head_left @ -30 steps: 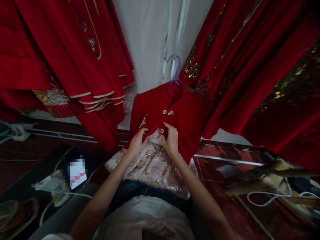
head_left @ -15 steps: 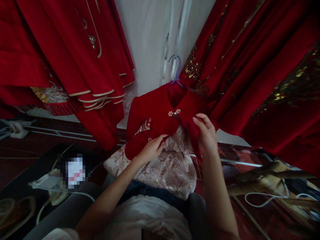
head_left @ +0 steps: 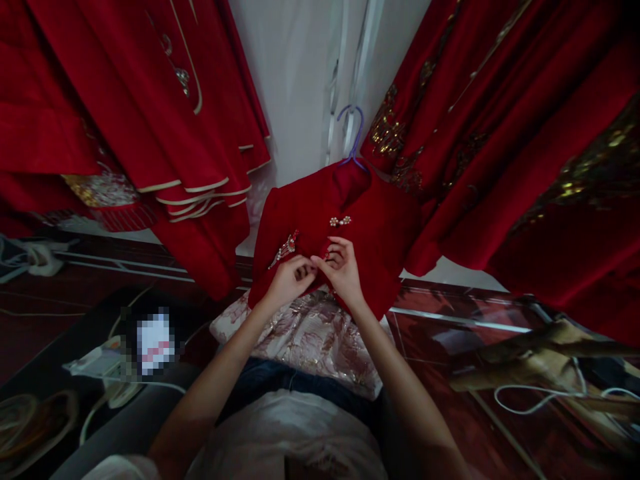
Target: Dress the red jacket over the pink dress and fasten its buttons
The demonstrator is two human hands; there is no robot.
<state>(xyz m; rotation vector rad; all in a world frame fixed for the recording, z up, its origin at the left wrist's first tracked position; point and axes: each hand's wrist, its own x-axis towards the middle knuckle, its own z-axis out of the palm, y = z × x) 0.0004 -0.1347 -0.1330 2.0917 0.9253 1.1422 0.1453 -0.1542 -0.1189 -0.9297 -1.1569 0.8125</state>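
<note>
A red jacket (head_left: 300,207) hangs on a purple hanger (head_left: 357,137) in front of me, over a pale patterned brocade skirt (head_left: 295,333). A beaded clasp (head_left: 341,221) joins its front below the collar, and a tasselled brooch (head_left: 285,248) sits to the left. My left hand (head_left: 293,280) is closed at the jacket's front opening, its fingertips pinching the edge. Right beside it, my right hand (head_left: 340,267) pinches the other edge with thumb and forefinger, its remaining fingers curled loosely. The fingertips of both hands meet; whatever small fastening lies between them is hidden.
Red garments with pale piping (head_left: 200,133) hang at the left, and gold-sequinned red garments (head_left: 475,147) at the right. A power strip (head_left: 117,377) with cables lies on a dark surface at lower left. Wooden pieces and a white cable (head_left: 530,400) are at lower right.
My right hand has brought the lifted right front panel down and leftward to meet my left hand. The jacket front now lies closed over much of the brocade.
</note>
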